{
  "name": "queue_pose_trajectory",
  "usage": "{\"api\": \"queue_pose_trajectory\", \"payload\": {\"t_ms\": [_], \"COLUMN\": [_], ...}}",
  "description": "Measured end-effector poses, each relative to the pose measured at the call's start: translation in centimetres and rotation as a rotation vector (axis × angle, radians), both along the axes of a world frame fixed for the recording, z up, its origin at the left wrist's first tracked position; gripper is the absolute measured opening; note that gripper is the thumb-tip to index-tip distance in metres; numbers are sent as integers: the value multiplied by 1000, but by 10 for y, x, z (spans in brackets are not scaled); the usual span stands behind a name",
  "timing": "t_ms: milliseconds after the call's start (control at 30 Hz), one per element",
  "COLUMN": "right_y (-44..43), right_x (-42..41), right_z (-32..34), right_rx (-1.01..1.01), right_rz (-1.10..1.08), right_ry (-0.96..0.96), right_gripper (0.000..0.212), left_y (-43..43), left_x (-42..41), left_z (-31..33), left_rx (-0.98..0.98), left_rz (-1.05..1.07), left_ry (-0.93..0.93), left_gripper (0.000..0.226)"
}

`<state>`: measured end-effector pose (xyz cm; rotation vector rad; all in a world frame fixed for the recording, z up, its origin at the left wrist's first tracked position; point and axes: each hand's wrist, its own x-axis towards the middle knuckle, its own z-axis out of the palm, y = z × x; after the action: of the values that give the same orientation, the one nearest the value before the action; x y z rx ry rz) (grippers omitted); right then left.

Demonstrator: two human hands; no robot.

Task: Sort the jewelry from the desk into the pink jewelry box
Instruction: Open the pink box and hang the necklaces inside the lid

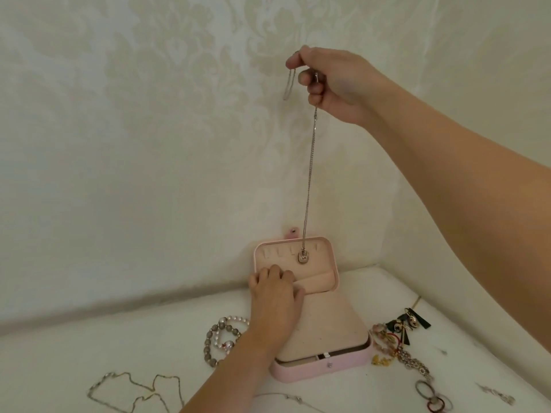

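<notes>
The pink jewelry box (343,365) lies open on the white desk, its lid (334,257) upright against the wall. High above it, my right hand (334,81) pinches a thin chain necklace (310,174). The chain hangs straight down and its square pendant (303,258) dangles in front of the lid's hooks. A short loop of the chain droops left of my fingers. My left hand (274,302) rests on the beige inner panel (328,323) with its fingers at the pocket in the lid.
Beaded bracelets (222,335) lie left of the box. Thin chains (134,389) are spread at the front left. Right of the box sits a heap of earrings, clips and bracelets (399,335), with rings (432,397) nearer me. Patterned walls close the corner behind.
</notes>
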<state>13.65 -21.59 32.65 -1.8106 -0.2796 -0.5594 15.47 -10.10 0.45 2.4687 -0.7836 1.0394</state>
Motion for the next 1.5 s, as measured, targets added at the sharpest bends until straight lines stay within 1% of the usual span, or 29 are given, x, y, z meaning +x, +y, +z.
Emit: {"api": "queue_pose_trajectory", "payload": {"t_ms": [100, 167, 233, 333, 533, 767, 1000, 1133, 1433, 1500], "right_y": [4, 6, 6, 5, 1, -4, -9, -11, -20, -22], "right_x": [6, 10, 13, 17, 20, 19, 20, 15, 6, 4], "right_z": [-7, -11, -16, -22, -29, -47, -64, -74, -125, -133], "right_rx": [5, 7, 11, 15, -10, -101, -59, -57, -112, -96], "right_rz": [32, 41, 45, 46, 96, 114, 140, 151, 95, 72], "right_ry": [-25, -29, -25, -17, -7, 86, 152, 179, 295, 311], "right_gripper": [27, 27, 27, 28, 28, 27, 27, 23, 11, 11], "left_y": [0, 0, 0, 1, 0, -1, -1, -1, 0, 0], "left_x": [-2, -4, -4, -5, -3, -4, -3, -2, -3, -2], "left_z": [0, 1, 1, 2, 1, 1, 1, -1, 0, 0], "left_rx": [-1, -8, -23, -40, -51, -59, -45, -71, -83, -67], "left_rz": [-21, -39, -49, -58, -70, -69, -55, -77, -95, -81], "left_ry": [28, 40, 46, 51, 35, 28, 33, 61, 74, 77], "left_gripper": [25, 29, 28, 16, 10, 12, 13, 13, 11, 17]}}
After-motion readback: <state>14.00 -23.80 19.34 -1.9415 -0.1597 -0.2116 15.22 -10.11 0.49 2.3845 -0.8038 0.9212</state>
